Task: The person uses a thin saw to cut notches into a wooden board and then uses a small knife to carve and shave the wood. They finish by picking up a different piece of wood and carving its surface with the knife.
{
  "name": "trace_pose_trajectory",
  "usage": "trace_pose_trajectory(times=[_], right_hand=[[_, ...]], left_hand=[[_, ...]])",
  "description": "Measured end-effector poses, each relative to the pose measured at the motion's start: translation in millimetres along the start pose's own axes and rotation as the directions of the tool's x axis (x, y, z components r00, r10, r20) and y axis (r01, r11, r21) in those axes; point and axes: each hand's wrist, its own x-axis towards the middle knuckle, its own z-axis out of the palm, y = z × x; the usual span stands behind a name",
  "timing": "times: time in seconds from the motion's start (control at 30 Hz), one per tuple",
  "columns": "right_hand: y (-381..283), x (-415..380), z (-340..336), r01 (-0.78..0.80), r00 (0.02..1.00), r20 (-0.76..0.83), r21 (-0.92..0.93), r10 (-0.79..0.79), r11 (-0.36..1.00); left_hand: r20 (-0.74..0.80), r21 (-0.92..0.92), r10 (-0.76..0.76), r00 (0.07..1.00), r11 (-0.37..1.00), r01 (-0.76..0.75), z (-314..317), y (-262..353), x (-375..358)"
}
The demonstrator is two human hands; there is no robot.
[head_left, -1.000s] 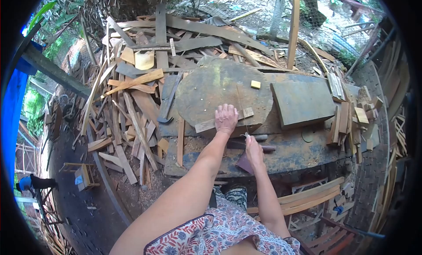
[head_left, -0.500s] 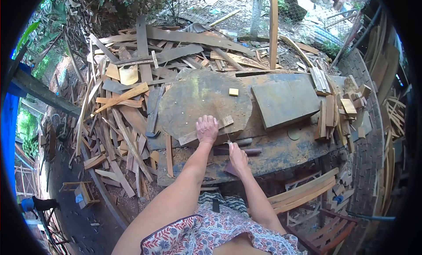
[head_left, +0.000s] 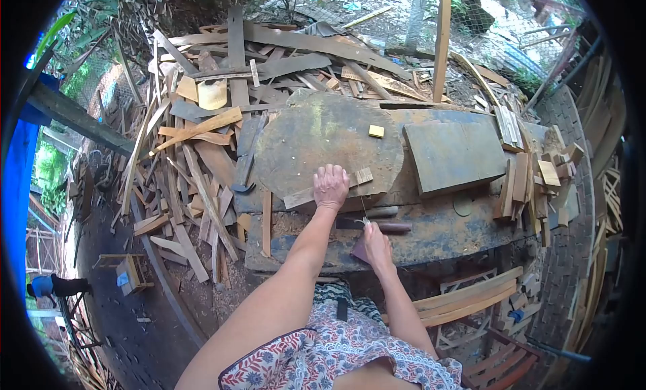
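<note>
My left hand [head_left: 331, 188] presses down on a wooden strip [head_left: 299, 199], its fingers curled over it. The strip lies slanted across the near edge of a round chopping-block slab [head_left: 289, 141], its right end [head_left: 364, 175] sticking out past my fingers. In my right hand [head_left: 378, 247], closed round the handle, is a handsaw [head_left: 363, 205]; its thin blade shows nearly edge-on, reaching up to the strip just right of my left hand. A small yellow wood block [head_left: 376, 131] rests farther back on the slab.
Under the slab stands a worn workbench [head_left: 444, 227], with a dark-handled tool [head_left: 393, 226] near my right hand. To the right is a large rectangular block [head_left: 454, 158]. A sickle-like hooked blade [head_left: 243, 187] lies left of the slab. Scrap wood [head_left: 202, 181] is heaped at left.
The whole view has shifted, so the scene sits farther right and slightly higher. My right hand has drawn the saw a little toward me; my left hand stays on the strip.
</note>
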Motion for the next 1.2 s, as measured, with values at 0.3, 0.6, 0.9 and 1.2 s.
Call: trace_pose_trajectory(times=[0.3, 0.6, 0.9, 1.2], right_hand=[[-18.6, 24.1, -8.6, 0.028, 0.999, -0.023, -0.029, -0.028, 0.999], [-3.6, -0.6, -8.0, -0.006, 0.999, 0.036, -0.025, 0.007, 1.0], [7.7, -4.9, -3.8, 0.016, 0.999, 0.049, -0.002, -0.016, 1.0], [-11.4, 18.7, -14.1, 0.034, 0.999, 0.014, -0.017, -0.034, 0.999]], left_hand=[[0.002, -0.007, 0.002, 1.0, 1.0, -0.002, 1.7, 1.6, -1.1], [0.006, 0.03, 0.007, 1.0, 1.0, -0.008, 2.7, 1.0, -1.5], [0.014, 0.008, 0.0, 1.0, 1.0, 0.0, 1.1, 1.1, -0.6], [0.017, 0.006, -0.003, 1.0, 1.0, 0.003, 0.5, 2.0, -0.1]])
